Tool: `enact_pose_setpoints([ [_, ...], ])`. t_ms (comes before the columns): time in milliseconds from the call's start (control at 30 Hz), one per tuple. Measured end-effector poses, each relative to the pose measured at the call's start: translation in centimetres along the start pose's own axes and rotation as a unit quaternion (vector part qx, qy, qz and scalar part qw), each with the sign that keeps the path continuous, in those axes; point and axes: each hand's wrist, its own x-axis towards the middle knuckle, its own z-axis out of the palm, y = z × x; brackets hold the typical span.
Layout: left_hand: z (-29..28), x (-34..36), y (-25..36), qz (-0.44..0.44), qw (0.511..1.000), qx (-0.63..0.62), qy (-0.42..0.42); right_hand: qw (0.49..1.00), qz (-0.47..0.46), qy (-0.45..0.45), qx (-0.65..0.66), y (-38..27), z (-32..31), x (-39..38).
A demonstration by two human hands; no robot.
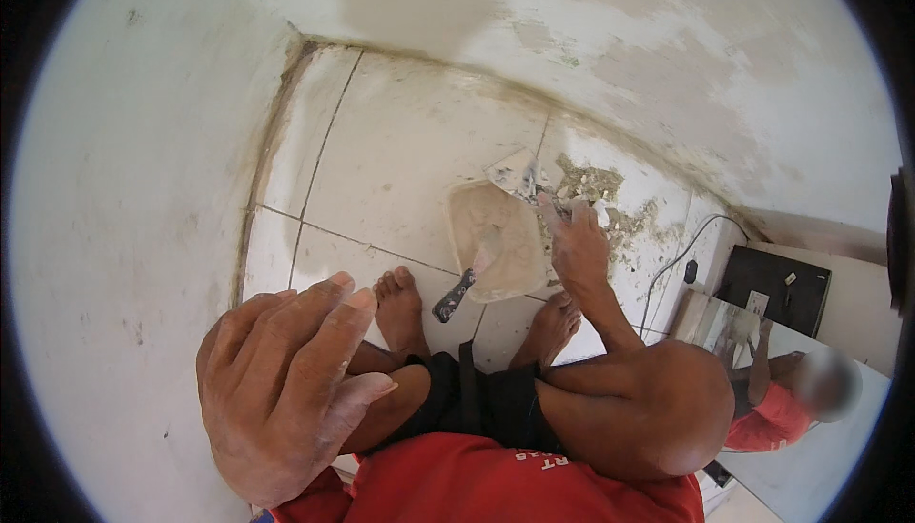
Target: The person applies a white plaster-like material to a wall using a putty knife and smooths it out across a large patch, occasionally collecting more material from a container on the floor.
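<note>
My left hand [286, 380] is raised large at the lower left, fingers loosely curved and apart, holding nothing. My right hand [579, 242] grips a wide putty knife [513, 170] with a smeared blade, at the back right of a pale plastic tub [510, 277] of beige paste. A second putty knife [454, 296] with a black handle rests in the tub, its handle over the near-left rim. Crumbled grey-white debris [600, 180] lies on the floor tiles beside my right hand. My bare feet are either side of the tub.
Scuffed walls [124, 189] meet in a corner at left and ahead, close around me. At right are a black flat object [791, 304], a grey cable [653, 285] and a glossy panel [839, 451], where a person in red appears, seemingly reflected.
</note>
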Motion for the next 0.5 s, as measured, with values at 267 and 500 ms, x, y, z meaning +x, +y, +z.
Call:
enact_pose_setpoints([
  [267, -0.2, -0.2, -0.7, 0.009, 1.000, -0.009, 0.008, 0.995, -0.083, -0.049, -0.016, 1.4, -2.3, -0.4],
  [500, 0.1, 0.1, -0.8, 0.016, 0.999, -0.028, 0.022, 0.989, -0.135, -0.056, 0.007, 2.7, -5.8, 1.5],
])
